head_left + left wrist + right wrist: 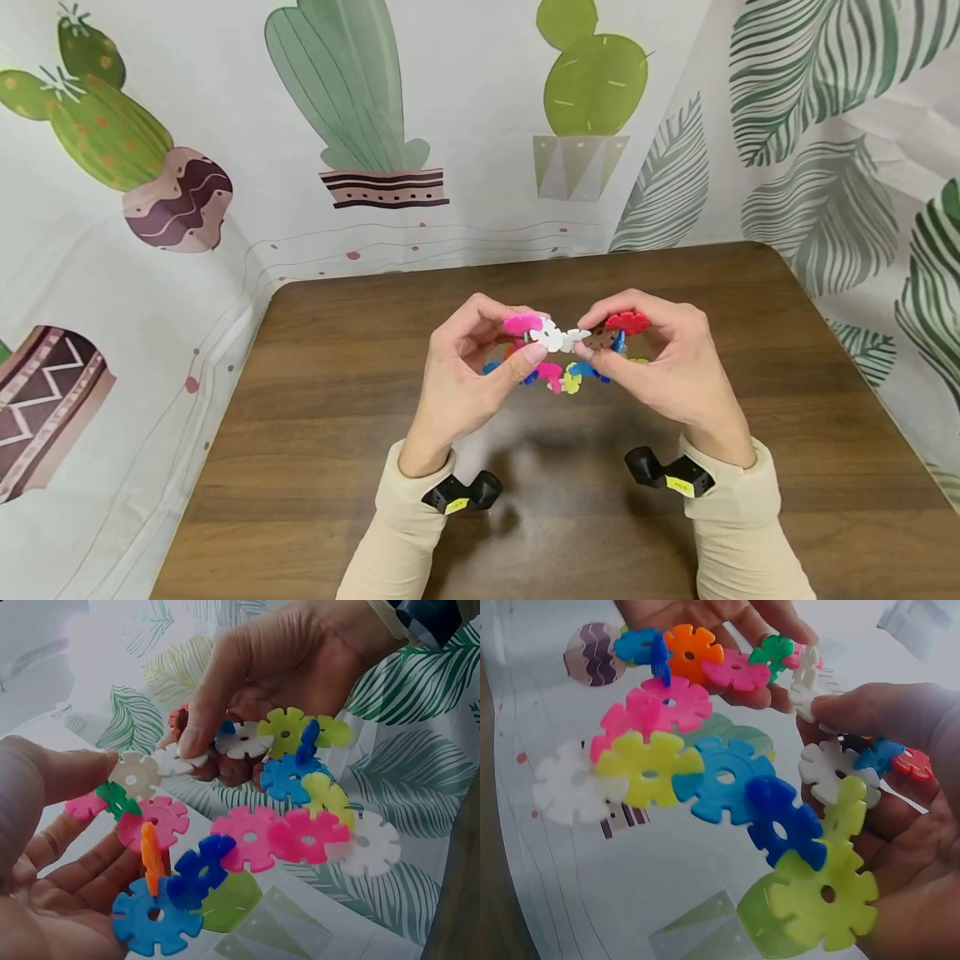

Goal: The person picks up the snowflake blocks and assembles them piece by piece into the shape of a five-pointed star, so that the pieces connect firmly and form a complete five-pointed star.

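Observation:
My two hands hold a chain of slotted, flower-shaped plastic discs up over the table, and it hangs in a loop below them. My left hand (468,367) pinches a white disc (135,776) between thumb and fingers, beside a green disc (118,801) and pink ones. Opposite it, my right hand (671,362) pinches another white disc (178,760), its edge right at the first one. Brown (600,337) and red (627,322) discs sit at the right fingers. Blue (724,778), yellow (649,771), orange (692,655) and lime (825,896) discs make up the lower loop.
Below the hands lies a brown wood-grain table (315,450). A white cloth printed with cacti and leaves (480,125) hangs behind and beside it. Each wrist carries a small black camera, one on the left (461,493) and one on the right (669,472).

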`<state>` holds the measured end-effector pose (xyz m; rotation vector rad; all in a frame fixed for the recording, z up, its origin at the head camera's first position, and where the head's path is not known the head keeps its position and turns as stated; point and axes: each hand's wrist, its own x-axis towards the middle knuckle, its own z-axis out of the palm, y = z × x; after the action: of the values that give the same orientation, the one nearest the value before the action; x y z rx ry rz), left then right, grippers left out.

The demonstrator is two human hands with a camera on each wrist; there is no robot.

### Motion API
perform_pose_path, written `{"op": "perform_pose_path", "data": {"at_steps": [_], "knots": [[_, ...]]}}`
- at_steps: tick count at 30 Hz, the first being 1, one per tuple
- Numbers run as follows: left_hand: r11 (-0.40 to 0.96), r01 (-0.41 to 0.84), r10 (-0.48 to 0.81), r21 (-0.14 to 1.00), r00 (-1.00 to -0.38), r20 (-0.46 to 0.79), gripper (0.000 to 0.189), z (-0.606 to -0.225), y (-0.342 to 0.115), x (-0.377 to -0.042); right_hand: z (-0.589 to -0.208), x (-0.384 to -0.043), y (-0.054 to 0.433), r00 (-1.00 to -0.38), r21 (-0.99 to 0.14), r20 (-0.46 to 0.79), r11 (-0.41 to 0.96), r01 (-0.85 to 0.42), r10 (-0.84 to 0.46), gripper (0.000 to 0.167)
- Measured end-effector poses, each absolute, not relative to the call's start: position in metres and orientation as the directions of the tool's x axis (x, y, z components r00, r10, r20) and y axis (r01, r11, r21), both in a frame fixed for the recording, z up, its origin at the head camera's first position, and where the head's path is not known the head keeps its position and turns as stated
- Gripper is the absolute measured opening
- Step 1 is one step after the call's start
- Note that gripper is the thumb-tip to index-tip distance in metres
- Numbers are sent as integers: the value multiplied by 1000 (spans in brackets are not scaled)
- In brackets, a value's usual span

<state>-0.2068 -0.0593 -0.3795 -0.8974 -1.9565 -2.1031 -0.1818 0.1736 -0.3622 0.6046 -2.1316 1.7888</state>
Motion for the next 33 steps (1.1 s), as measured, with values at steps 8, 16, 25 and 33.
{"op": "perform_pose_path", "data": {"at_steps": [8,16,25,33], "knots": [[-263,413,295,872,-826,480,28,-379,-57,-205,-365,-183,174,-854,-855,511,44,-517,-94,29],[-287,400,279,870,-834,476,32,-380,-53,-205,-365,-183,174,-862,-862,501,50,-505,-70,29],[-308,428,256,850,-823,507,34,-383,-52,-206,-364,-183,171,-890,-887,454,76,-456,-41,26],[-303,431,255,850,-822,509,27,-383,-51,-206,-367,-186,170,-847,-848,530,-11,-530,-40,26]]}}
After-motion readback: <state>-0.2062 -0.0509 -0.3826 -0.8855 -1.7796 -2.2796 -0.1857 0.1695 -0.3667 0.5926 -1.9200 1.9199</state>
